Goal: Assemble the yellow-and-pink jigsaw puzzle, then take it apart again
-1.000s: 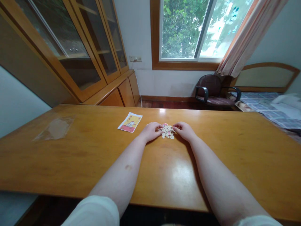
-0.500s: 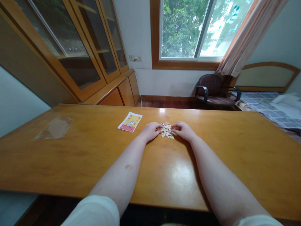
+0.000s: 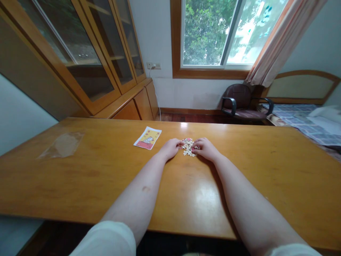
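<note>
A small heap of jigsaw puzzle pieces (image 3: 188, 146), mostly pale with a few pink ones, lies on the wooden table between my hands. My left hand (image 3: 171, 148) rests at the heap's left edge, its fingers bent and a little apart, touching the outer pieces. On the opposite side, my right hand (image 3: 207, 148) reaches over the heap's right edge. Its fingertips are closed on a pink puzzle piece (image 3: 193, 150), partly hidden by the fingers. To the left of my left hand lies a picture card (image 3: 148, 138) in yellow and pink with a white cartoon animal.
A clear plastic bag (image 3: 63, 145) lies flat on the left of the table (image 3: 112, 185). Beyond the table are a glass-door cabinet (image 3: 117, 94), a dark armchair (image 3: 241, 101), a window and a bed (image 3: 301, 115).
My right hand has moved slightly left over the heap, and its fingers have come together at a pink piece. Some pieces have shifted a little. My left hand has barely moved.
</note>
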`<state>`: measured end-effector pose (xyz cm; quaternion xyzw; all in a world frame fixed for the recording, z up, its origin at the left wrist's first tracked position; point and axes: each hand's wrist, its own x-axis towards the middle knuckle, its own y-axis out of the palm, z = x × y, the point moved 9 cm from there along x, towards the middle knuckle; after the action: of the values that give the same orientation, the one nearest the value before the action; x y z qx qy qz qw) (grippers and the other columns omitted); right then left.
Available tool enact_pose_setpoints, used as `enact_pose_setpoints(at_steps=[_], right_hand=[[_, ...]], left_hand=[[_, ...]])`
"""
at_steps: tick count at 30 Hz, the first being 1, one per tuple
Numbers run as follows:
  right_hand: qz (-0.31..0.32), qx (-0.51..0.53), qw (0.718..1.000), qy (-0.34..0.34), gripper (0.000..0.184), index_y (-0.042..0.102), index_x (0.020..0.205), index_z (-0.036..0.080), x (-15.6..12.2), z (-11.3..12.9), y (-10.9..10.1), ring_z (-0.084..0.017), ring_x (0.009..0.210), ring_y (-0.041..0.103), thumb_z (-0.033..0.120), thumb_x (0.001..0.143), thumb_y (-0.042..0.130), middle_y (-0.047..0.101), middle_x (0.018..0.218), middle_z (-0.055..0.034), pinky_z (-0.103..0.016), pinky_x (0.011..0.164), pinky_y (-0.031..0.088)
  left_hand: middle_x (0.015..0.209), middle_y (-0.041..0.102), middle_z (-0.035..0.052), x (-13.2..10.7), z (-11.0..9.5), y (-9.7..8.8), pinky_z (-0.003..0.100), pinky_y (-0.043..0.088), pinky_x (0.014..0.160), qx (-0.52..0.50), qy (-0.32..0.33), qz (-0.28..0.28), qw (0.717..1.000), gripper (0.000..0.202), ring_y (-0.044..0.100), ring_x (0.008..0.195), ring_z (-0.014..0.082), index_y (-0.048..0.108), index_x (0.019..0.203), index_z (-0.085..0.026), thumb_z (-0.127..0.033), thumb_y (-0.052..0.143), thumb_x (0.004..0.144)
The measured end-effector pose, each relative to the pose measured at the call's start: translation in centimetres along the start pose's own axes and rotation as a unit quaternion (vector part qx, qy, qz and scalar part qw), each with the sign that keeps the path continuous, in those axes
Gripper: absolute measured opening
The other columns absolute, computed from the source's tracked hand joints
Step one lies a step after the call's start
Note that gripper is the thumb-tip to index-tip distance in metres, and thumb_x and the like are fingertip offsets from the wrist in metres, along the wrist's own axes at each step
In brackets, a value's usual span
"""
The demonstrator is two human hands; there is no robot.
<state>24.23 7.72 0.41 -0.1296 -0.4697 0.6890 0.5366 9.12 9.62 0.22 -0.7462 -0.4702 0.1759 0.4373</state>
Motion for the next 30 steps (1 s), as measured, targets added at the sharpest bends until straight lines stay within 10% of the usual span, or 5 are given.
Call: enact_pose_setpoints(at_steps=[12, 30], right_hand=[[0.017, 0.094, 0.983, 0.16, 0.014, 0.077, 0.085, 0.02, -0.5, -2.2, 0.5, -0.014, 0.062, 0.058, 0.027, 0.076, 0.069, 0.07, 0.071, -0.0013, -0.024, 0.06, 0.043], [0.003, 0.158, 0.968, 0.194, 0.018, 0.072, 0.081, 0.016, -0.9, -2.1, -0.3, -0.012, 0.056, 0.053, 0.032, 0.075, 0.066, 0.064, 0.063, 0.0001, -0.023, 0.055, 0.04]], left_hand=[[0.108, 0.069, 0.0063, 0.1, 1.0, -0.9, 0.032, 0.048, 0.098, -0.038, -0.04, -0.042, 0.998, 0.029, 0.062, 0.103, 0.0186, 0.071, 0.104, -0.018, -0.007, 0.056, 0.082], [0.108, 0.071, 0.0072, -0.2, 3.1, -2.6, 0.033, 0.049, 0.096, -0.003, -0.116, -0.094, 0.989, 0.031, 0.063, 0.103, 0.0207, 0.072, 0.1, -0.017, -0.009, 0.046, 0.084]])
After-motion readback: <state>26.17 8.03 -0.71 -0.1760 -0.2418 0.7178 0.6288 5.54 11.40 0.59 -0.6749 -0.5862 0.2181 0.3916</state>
